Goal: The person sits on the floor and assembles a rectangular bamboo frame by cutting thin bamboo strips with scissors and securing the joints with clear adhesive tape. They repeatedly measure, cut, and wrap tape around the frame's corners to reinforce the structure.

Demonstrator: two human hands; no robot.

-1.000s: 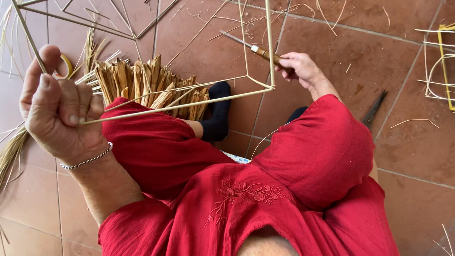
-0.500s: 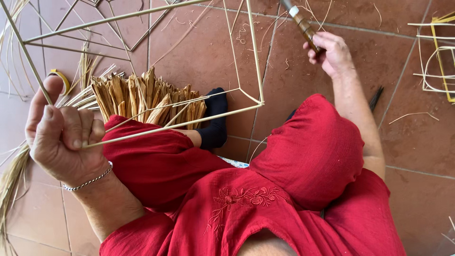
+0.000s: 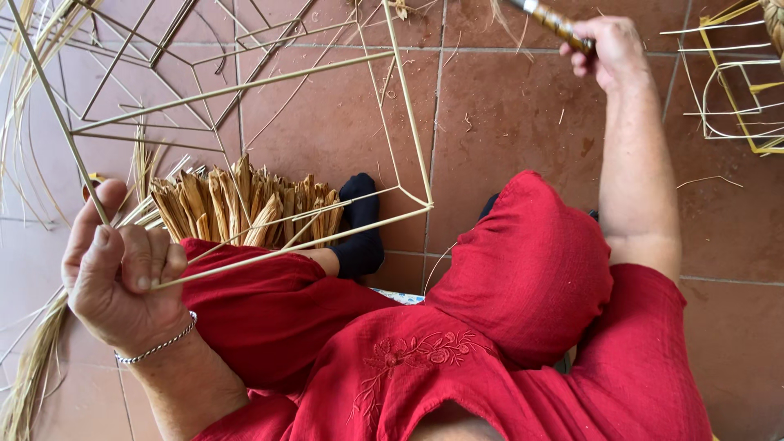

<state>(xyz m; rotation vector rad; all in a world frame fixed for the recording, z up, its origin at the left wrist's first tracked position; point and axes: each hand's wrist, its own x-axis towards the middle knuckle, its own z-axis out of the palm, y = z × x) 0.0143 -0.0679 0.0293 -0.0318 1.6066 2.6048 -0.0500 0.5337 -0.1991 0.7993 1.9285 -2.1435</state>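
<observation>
The terracotta tile floor is filling most of the view, its grout lines running straight away from the seated person, and the widest bare stretch is lying in the middle, between the raised knee in red cloth and the far top edge. That room is narrowing on the left, where a pile of other wire frames is crowding the upper corner, and on the right, where a white and yellow wire frame is sitting against the picture's edge. The large angular wire frame is hanging in the air over the floor and the lap, its far corner pointing toward the middle and its near rods crossing just above a bundle of cut straw stalks lying beside a foot in a dark sock. The left hand is gripping this frame at its near corner, fingers curled tight around the thin rods, a silver chain bracelet sitting on the wrist. The right hand is reaching far out to the upper right, well apart from the frame, closed around a slim brown and metal tool handle that is running off the top edge. Loose straw strands are trailing along the left border.
</observation>
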